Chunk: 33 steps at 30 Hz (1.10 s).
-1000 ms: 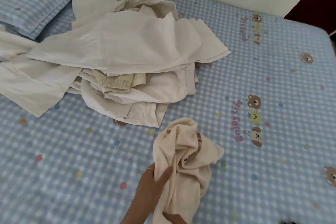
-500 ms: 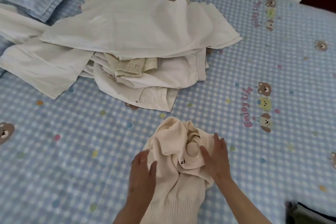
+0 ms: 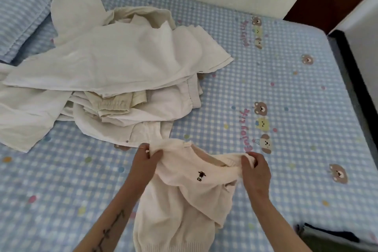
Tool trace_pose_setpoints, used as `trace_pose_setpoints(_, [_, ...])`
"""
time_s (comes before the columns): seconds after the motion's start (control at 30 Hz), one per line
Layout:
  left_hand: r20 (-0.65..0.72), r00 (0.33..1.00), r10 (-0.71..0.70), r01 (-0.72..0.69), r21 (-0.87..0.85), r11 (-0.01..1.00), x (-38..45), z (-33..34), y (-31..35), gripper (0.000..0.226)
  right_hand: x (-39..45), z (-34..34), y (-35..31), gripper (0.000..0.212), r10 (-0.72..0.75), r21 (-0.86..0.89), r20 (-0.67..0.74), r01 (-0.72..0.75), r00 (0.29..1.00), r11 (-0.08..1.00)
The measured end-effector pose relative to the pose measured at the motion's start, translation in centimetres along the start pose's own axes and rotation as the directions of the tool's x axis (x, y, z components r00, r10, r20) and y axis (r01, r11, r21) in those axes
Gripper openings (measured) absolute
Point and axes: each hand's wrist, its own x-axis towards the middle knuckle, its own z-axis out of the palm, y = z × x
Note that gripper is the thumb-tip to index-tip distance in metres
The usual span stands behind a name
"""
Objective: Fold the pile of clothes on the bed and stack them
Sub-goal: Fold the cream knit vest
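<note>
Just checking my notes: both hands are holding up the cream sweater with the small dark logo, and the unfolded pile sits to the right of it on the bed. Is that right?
Not quite. The head view shows the unfolded pile to the left of the cream sweater and farther up the bed, not to its right. The rest holds: the left hand and right hand both grip the sweater with its small dark logo.

Left hand (image 3: 145,160), right hand (image 3: 256,172) pinching.

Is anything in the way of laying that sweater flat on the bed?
Not really. Both hands, left and right, grip the sweater. The bed under it shows nothing. The pile lies just beyond its top edge.
</note>
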Motion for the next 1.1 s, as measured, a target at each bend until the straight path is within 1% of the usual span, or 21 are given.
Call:
trace_pose_setpoints(0.03, [-0.01,1.0,0.013,-0.014,-0.105,0.994,-0.2,-1.1,2.1,0.012,0.6,-1.4,-1.6,0.017,0.001,0.063,-0.029,0.001,1.0,0.998])
trace_pose_setpoints(0.07, [0.009,0.999,0.033,-0.03,-0.204,0.979,-0.4,-1.9,4.6,0.015,1.2,-3.1,-3.5,0.016,-0.008,0.139,-0.052,0.015,0.999,0.99])
trace_pose_setpoints(0.17, [0.161,0.979,0.126,-0.046,-0.427,0.903,-2.0,-3.4,11.6,0.021,1.6,-8.0,-9.9,0.013,-0.104,0.31,-0.122,0.137,0.987,0.941])
trace_pose_setpoints(0.2, [0.199,0.966,0.168,-0.053,-0.48,0.876,-2.6,-3.8,13.5,0.024,1.5,-9.5,-11.8,0.012,-0.128,0.347,-0.143,0.171,0.981,0.922])
trace_pose_setpoints(0.27, [0.23,0.941,0.249,-0.083,-0.555,0.828,-4.1,-4.5,16.6,0.03,0.9,-12.7,-15.2,0.008,-0.177,0.398,-0.18,0.236,0.968,0.887])
trace_pose_setpoints(0.33, [0.262,0.918,0.297,-0.105,-0.562,0.821,-5.7,-5.1,18.2,0.034,-0.2,-15.3,-17.1,0.011,-0.227,0.405,-0.18,0.283,0.957,0.869])
trace_pose_setpoints(0.4, [0.281,0.915,0.289,-0.127,-0.48,0.868,-7.1,-5.4,17.9,0.026,-1.3,-16.7,-17.1,0.016,-0.238,0.393,-0.129,0.27,0.963,0.879])
trace_pose_setpoints(0.43, [0.282,0.922,0.266,-0.13,-0.421,0.898,-7.7,-5.4,17.1,0.02,-1.9,-17.0,-16.3,0.019,-0.243,0.363,-0.106,0.265,0.964,0.893])
trace_pose_setpoints(0.47, [0.279,0.932,0.231,-0.122,-0.358,0.926,-8.2,-5.3,15.8,0.021,-2.5,-17.0,-15.1,0.021,-0.253,0.307,-0.089,0.268,0.963,0.913])
trace_pose_setpoints(0.53, [0.278,0.948,0.155,-0.099,-0.205,0.974,-8.4,-5.1,12.2,0.034,-3.2,-16.4,-11.9,0.021,-0.286,0.157,-0.045,0.289,0.957,0.944])
trace_pose_setpoints(0.6, [0.258,0.965,0.053,-0.04,-0.055,0.998,-8.2,-4.3,7.6,0.039,-3.8,-14.9,-7.6,0.015,-0.282,0.011,0.04,0.282,0.959,0.959])
trace_pose_setpoints(0.63, [0.244,0.97,-0.003,-0.002,0.018,1.0,-8.0,-3.8,5.0,0.04,-4.0,-13.8,-5.1,0.014,-0.251,-0.051,0.096,0.257,0.963,0.965])
trace_pose_setpoints(0.7, [0.236,0.967,-0.094,0.055,0.17,0.984,-7.8,-2.7,-0.5,0.042,-4.3,-11.5,0.2,0.015,-0.132,-0.169,0.224,0.172,0.966,0.97])
trace_pose_setpoints(0.73, [0.231,0.964,-0.132,0.072,0.251,0.965,-7.9,-2.2,-3.4,0.04,-4.5,-10.3,3.0,0.017,-0.052,-0.233,0.293,0.124,0.955,0.965])
trace_pose_setpoints(0.8, [0.185,0.965,-0.186,0.098,0.404,0.909,-8.3,-1.5,-8.4,0.035,-5.0,-8.3,7.9,0.023,0.123,-0.337,0.403,0.022,0.907,0.941])
trace_pose_setpoints(0.83, [0.144,0.97,-0.197,0.113,0.451,0.885,-8.6,-1.3,-10.3,0.033,-5.5,-7.5,10.0,0.027,0.188,-0.374,0.423,-0.018,0.886,0.927])
trace_pose_setpoints(0.87, [0.097,0.976,-0.194,0.127,0.472,0.873,-8.8,-1.2,-11.6,0.031,-5.8,-6.9,11.6,0.032,0.218,-0.401,0.413,-0.038,0.884,0.915])
trace_pose_setpoints(0.93, [0.016,0.984,-0.179,0.144,0.526,0.838,-9.2,-1.2,-13.5,0.027,-6.3,-5.7,14.1,0.037,0.22,-0.417,0.363,-0.053,0.905,0.907])
trace_pose_setpoints(0.97, [-0.006,0.989,-0.148,0.124,0.583,0.803,-9.1,-1.2,-14.2,0.026,-6.5,-5.2,14.7,0.036,0.212,-0.413,0.353,-0.051,0.911,0.909])
trace_pose_setpoints(1.03, [-0.042,0.997,-0.071,0.081,0.676,0.733,-9.0,-1.3,-14.7,0.017,-6.8,-4.2,15.3,0.03,0.197,-0.418,0.379,-0.023,0.904,0.908])
trace_pose_setpoints(1.1, [-0.07,0.997,-0.039,0.077,0.685,0.724,-8.8,-1.4,-14.8,0.01,-6.9,-3.4,15.7,0.023,0.184,-0.429,0.406,0.008,0.895,0.903])
